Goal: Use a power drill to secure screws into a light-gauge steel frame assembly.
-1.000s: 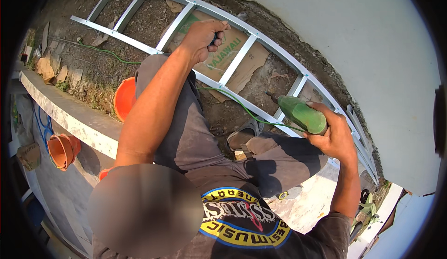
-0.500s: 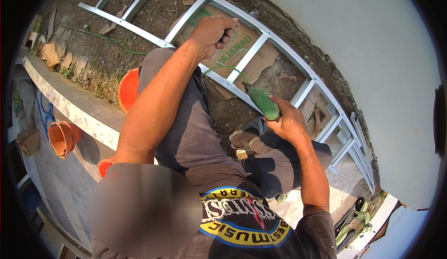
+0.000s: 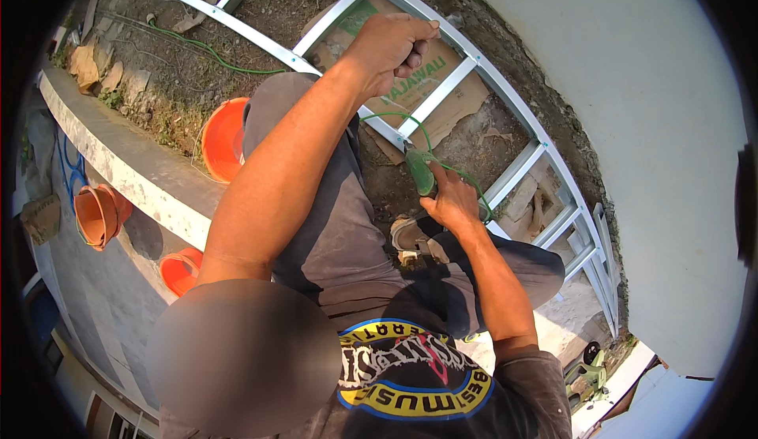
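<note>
My right hand (image 3: 452,198) grips a green power drill (image 3: 420,170). Its tip is at the near rail of a silver, ladder-like metal frame (image 3: 233,24), beside the joint with a crossbar (image 3: 438,98). Whether the tip touches the metal I cannot tell. Raised above the frame, my left hand (image 3: 392,50) is closed, thumb against the curled fingers. Anything inside it is hidden. A green cord (image 3: 387,114) loops past the crossbar near the drill. My bent legs are close to the near rail.
Flattened cardboard (image 3: 467,95) lies on soil beneath the frame. A pale wall (image 3: 632,84) borders the far right side. To the left, a concrete ledge (image 3: 126,151) runs past an orange bucket (image 3: 223,139); more orange buckets (image 3: 96,218) stand beyond it.
My right hand has brought the drill left, its tip now at the rail joint. The left hand stays closed and appears slightly farther right. The whole view has shifted a little.
</note>
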Available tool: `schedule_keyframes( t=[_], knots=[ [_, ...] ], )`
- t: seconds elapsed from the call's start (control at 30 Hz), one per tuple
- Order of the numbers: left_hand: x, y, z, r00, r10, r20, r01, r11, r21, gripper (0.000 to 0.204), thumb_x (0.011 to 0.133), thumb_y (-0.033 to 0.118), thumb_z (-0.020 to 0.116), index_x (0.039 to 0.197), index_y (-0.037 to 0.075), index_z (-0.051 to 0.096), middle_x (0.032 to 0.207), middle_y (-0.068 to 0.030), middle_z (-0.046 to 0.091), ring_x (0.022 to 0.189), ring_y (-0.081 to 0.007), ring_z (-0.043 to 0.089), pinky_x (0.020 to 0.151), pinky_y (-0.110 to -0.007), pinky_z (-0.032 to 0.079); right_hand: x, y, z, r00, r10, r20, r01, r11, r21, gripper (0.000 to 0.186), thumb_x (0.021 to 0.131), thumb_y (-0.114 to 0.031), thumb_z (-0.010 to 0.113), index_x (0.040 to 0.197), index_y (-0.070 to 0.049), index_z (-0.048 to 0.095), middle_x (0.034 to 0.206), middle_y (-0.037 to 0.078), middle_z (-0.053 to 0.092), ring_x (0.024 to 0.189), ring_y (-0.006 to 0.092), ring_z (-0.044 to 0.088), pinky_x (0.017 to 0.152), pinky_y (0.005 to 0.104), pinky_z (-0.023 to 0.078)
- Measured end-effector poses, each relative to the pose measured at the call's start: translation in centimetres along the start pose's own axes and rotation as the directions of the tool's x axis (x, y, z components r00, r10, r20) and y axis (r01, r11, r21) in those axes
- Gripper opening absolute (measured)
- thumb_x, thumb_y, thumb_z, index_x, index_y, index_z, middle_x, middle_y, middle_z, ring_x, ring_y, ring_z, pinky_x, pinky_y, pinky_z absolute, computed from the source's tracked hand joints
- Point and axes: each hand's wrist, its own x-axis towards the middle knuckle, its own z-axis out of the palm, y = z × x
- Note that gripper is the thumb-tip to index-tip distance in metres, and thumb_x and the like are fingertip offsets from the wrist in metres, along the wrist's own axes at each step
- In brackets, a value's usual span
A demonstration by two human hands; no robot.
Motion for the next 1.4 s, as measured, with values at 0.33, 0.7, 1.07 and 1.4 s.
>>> schedule_keyframes(
  t=[0.33, 0.7, 1.07, 1.4],
  knots=[
    [0.0, 0.2, -0.7, 1.000, 0.021, -0.005, -0.021, 1.000, -0.005, 0.023, 0.096, 0.024, 0.066, 0.099, 0.001, 0.066, 0.074, 0.0027, 0.053, 0.061, -0.0055, 0.048, 0.047, -0.022, 0.030, -0.1, -0.2, 1.0, 0.996, 0.060, 0.067, -0.061, 0.998, 0.011, 0.073, 0.072, -0.030, 0.073, 0.141, -0.019, 0.051, 0.119, 0.023, 0.064, 0.101, 0.0437, 0.067, 0.087, 0.0519, 0.054],
    [0.1, 0.1, -0.7, 1.000, 0.014, 0.011, -0.014, 1.000, 0.004, 0.025, 0.096, 0.024, 0.067, 0.100, 0.000, 0.065, 0.073, 0.0027, 0.052, 0.061, -0.0058, 0.047, 0.047, -0.022, 0.030, 0.6, -0.3, 1.8, 1.000, 0.001, -0.013, -0.001, 1.000, 0.022, 0.074, 0.074, -0.029, 0.077, 0.141, -0.017, 0.046, 0.111, 0.022, 0.063, 0.095, 0.0431, 0.068, 0.081, 0.0520, 0.054],
    [0.2, 0.1, -0.8, 1.000, 0.008, 0.002, -0.008, 1.000, -0.004, 0.025, 0.095, 0.025, 0.067, 0.100, 0.001, 0.065, 0.072, 0.0030, 0.052, 0.061, -0.0060, 0.047, 0.048, -0.022, 0.031, 1.8, -0.4, 1.6, 0.997, 0.046, 0.057, -0.048, 0.998, 0.035, 0.075, 0.075, -0.030, 0.077, 0.142, -0.017, 0.046, 0.112, 0.024, 0.064, 0.097, 0.0421, 0.069, 0.081, 0.0515, 0.055],
    [0.1, 0.1, -1.2, 1.000, 0.021, 0.007, -0.021, 1.000, -0.016, 0.024, 0.095, 0.025, 0.068, 0.098, 0.001, 0.066, 0.072, 0.0030, 0.052, 0.061, -0.0063, 0.047, 0.048, -0.022, 0.031, 2.3, -0.6, 1.7, 0.998, 0.029, 0.063, -0.029, 1.000, 0.009, 0.076, 0.076, -0.030, 0.076, 0.143, -0.015, 0.045, 0.112, 0.025, 0.063, 0.095, 0.0436, 0.069, 0.079, 0.0513, 0.056]
  ],
)
